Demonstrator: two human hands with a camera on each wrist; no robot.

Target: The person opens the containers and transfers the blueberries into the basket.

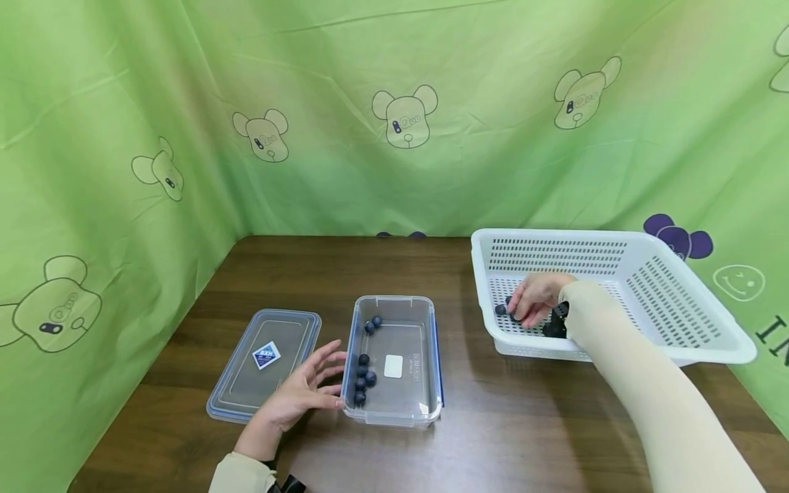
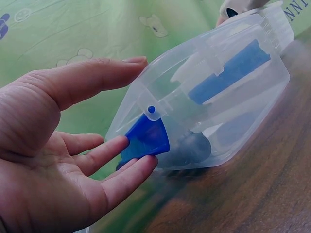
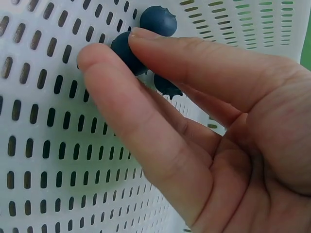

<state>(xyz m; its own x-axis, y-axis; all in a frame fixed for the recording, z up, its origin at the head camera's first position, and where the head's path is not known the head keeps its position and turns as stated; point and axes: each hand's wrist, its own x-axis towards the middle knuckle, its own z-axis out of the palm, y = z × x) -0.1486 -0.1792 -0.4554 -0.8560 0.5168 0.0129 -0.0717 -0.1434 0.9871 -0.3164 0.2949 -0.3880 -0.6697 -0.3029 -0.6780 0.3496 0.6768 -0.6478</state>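
My right hand point(image 1: 537, 298) reaches down inside a white slotted basket point(image 1: 557, 348). Between its thumb and forefinger it pinches a blueberry point(image 3: 127, 52). Two more blueberries lie close by, one point(image 3: 158, 21) beyond the thumb tip and one point(image 3: 167, 86) partly behind the fingers. On the left, a clear plastic container point(image 1: 394, 416) with blue side clips holds several blueberries point(image 1: 364, 380), mostly along its left wall. My left hand point(image 1: 305, 390) is at that wall with fingers spread, their tips against the container and a blue clip point(image 2: 148, 137).
A clear lid point(image 1: 237, 390) with a blue edge and a diamond-shaped label lies flat left of the container, partly behind the left hand. Brown wooden table point(image 1: 468, 438) shows between container and basket. Green printed cloth point(image 1: 345, 178) hangs behind the table and along its sides.
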